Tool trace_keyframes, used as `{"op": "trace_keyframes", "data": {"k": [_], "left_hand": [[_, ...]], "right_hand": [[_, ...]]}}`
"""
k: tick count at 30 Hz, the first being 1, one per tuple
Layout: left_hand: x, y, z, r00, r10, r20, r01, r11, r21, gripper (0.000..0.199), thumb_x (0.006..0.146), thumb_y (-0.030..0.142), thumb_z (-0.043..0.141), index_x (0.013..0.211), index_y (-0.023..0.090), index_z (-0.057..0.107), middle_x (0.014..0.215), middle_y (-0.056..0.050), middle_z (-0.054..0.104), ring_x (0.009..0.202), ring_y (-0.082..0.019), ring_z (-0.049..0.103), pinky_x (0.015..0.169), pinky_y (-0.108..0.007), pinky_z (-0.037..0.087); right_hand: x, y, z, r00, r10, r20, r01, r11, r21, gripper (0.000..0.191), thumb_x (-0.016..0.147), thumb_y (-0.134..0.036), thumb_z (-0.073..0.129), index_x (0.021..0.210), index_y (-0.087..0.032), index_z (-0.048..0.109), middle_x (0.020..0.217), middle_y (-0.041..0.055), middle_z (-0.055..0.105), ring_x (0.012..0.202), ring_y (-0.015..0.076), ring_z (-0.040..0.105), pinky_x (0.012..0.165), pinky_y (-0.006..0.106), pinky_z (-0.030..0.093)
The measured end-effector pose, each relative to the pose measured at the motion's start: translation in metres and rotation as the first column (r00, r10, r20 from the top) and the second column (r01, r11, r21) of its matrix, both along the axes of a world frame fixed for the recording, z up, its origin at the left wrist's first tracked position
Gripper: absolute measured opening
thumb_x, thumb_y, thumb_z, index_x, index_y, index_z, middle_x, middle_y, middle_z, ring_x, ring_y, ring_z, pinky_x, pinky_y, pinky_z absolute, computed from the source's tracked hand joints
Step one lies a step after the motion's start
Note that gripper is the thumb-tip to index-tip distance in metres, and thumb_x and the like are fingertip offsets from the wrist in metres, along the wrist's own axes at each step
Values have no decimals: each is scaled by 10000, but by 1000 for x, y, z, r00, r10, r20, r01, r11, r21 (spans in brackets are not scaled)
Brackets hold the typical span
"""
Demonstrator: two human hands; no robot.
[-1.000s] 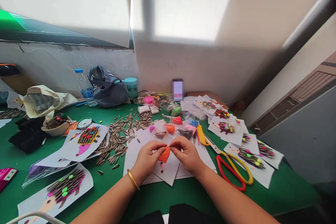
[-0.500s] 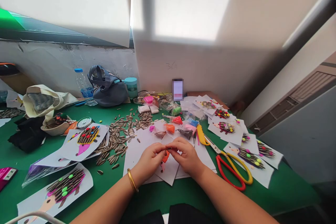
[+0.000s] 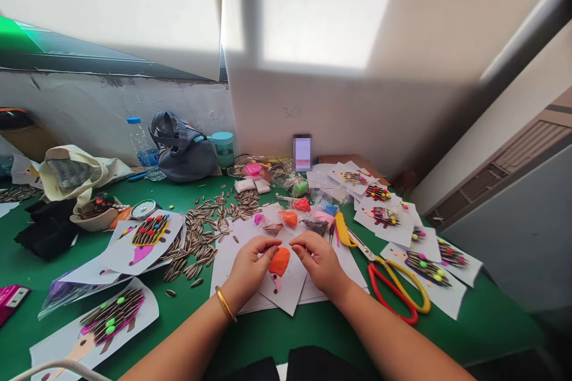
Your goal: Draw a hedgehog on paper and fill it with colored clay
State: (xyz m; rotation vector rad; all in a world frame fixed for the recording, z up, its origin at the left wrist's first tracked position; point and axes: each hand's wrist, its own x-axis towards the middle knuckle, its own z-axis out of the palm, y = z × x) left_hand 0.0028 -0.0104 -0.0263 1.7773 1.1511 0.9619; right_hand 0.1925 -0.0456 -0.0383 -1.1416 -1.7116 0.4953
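Observation:
A small white card (image 3: 291, 293) lies before me on larger white sheets (image 3: 226, 268). On it is a hedgehog shape with a flattened orange clay body (image 3: 280, 261) and a pink clay face (image 3: 276, 281) with dark dots for eye and nose. To the left of the orange clay is my left hand (image 3: 252, 265), thumb and fingertips pinched together. My right hand (image 3: 320, 262) hovers at the card's upper right, its fingers pinched as well. A small gap parts the two hands' fingertips. Whatever the pinches hold, if anything, is too small to make out.
Sunflower seeds (image 3: 196, 238) are scattered to the left. Clay packets (image 3: 290, 218) sit behind my hands, with scissors (image 3: 397, 286) at the right. Finished hedgehog cards (image 3: 386, 220) lie on both sides. A bag (image 3: 185, 158), a bottle (image 3: 145, 152) and a phone (image 3: 302, 153) stand at the back.
My hands were together, fingertips touching above the card; they have drawn slightly apart, left and right. The orange clay body, mostly covered before, now shows.

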Motion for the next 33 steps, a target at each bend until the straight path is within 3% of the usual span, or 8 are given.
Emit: {"op": "trace_keyframes", "data": {"k": [4, 12, 19, 23, 26, 30, 33], "left_hand": [[0, 2, -3, 1000, 7, 2, -7, 1000, -10, 195, 802, 300, 612, 928, 224, 740, 947, -48, 742, 901, -216, 687, 827, -355, 554], [-2, 1, -5, 998, -39, -44, 42, 996, 72, 200, 840, 287, 575, 948, 230, 733, 954, -48, 733, 919, -207, 671, 851, -360, 540], [-1, 1, -6, 997, -41, -60, 46, 996, 77, 202, 847, 265, 565, 960, 235, 731, 975, -44, 733, 943, -206, 668, 875, -360, 534], [-2, 1, -7, 996, -45, -80, 51, 995, 81, 208, 864, 273, 549, 967, 231, 725, 976, -46, 731, 941, -203, 666, 869, -358, 531], [-3, 3, -9, 995, -41, -91, 49, 995, 91, 210, 871, 277, 538, 969, 229, 718, 975, -43, 727, 936, -197, 664, 857, -348, 531], [-5, 8, -14, 993, -19, -114, 33, 992, 118, 208, 862, 257, 536, 977, 224, 705, 995, -43, 721, 951, -196, 657, 869, -348, 524], [-7, 12, -16, 985, -2, -172, 23, 992, 124, 205, 859, 253, 547, 996, 220, 696, 1021, -44, 720, 972, -201, 651, 888, -353, 512]], "right_hand": [[1, 2, -2, 999, -48, -10, 48, 999, -14, 118, 908, -310, 591, 854, -227, 655, 785, 33, 626, 745, 183, 564, 659, 309, 463], [2, 4, -6, 999, 8, -41, -8, 1000, 3, 232, 933, -220, 525, 1088, -257, 693, 994, 63, 691, 962, 206, 625, 868, 367, 505], [0, 3, -10, 996, -30, -90, 20, 993, -115, 234, 888, -168, 495, 1027, -226, 674, 913, 43, 690, 839, 179, 644, 775, 327, 524], [2, 2, -5, 996, -69, -63, 58, 985, -160, 165, 900, -258, 527, 960, -205, 672, 845, 40, 679, 783, 178, 625, 701, 300, 499], [7, 3, -1, 996, -88, -23, 84, 989, -125, 209, 929, -316, 504, 875, -199, 668, 820, 41, 665, 797, 182, 610, 734, 306, 482], [17, 9, -3, 984, -169, -48, 158, 973, -170, 158, 887, -289, 557, 974, -208, 661, 951, 48, 679, 871, 194, 619, 753, 302, 491], [23, 11, -4, 987, -160, 33, 163, 958, -236, 113, 876, -272, 575, 931, -215, 656, 880, 21, 675, 800, 178, 616, 711, 288, 485]]}}
